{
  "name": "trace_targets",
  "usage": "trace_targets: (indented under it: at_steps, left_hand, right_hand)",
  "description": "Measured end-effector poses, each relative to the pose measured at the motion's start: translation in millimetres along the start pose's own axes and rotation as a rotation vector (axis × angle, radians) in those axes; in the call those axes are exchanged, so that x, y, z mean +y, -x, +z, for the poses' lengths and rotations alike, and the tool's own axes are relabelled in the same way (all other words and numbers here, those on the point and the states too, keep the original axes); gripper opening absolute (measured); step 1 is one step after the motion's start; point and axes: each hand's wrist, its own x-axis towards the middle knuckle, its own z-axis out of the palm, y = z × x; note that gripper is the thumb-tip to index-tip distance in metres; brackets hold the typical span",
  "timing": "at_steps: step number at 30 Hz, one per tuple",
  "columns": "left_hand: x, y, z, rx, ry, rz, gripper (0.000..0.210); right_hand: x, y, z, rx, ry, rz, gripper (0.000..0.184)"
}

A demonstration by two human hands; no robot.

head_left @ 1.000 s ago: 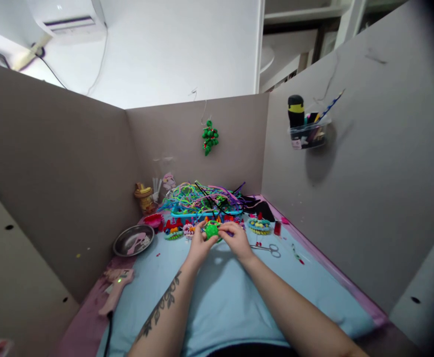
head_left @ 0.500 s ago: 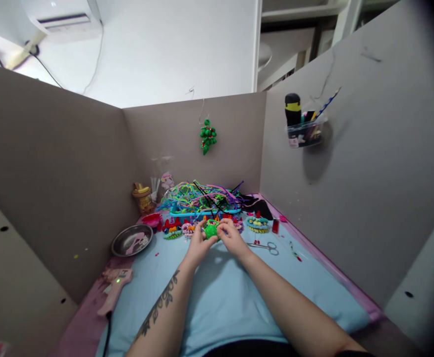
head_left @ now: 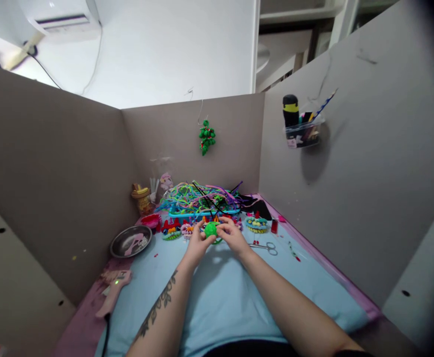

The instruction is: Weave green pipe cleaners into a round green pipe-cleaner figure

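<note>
Between my two hands, above the light blue cloth (head_left: 232, 287), is a small bright green ball-like piece (head_left: 210, 229) that looks fuzzy, with a thin green loop at its lower right. My left hand (head_left: 199, 242) grips its left side, thumb below and fingers behind. On the right side, my right hand (head_left: 232, 237) pinches it with thumb and fingertips. Just beyond the hands, a blue tray (head_left: 176, 214) is heaped with colourful pipe cleaners (head_left: 209, 196). Small fuzzy rings and figures in several colours lie in front of that tray.
Scissors (head_left: 271, 248) lie right of my hands. At left are a metal bowl (head_left: 116, 245) with a pink tool and white bits, and a pink glue gun (head_left: 113, 292) with a lit green light. Grey partitions (head_left: 187, 134) enclose three sides; a clear holder (head_left: 308, 134) hangs at right.
The green piece has turned in my fingers: its rounded side now faces me, and the loop shows lower down. Both hands stay in nearly the same place.
</note>
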Motion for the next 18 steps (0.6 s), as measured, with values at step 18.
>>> trace_targets:
  at_steps: [18]
  left_hand:
    - [-1, -4, -8.1, 0.163, 0.028, 0.004, 0.068]
  right_hand:
    - [14, 0, 5, 0.068, 0.004, 0.042, 0.025]
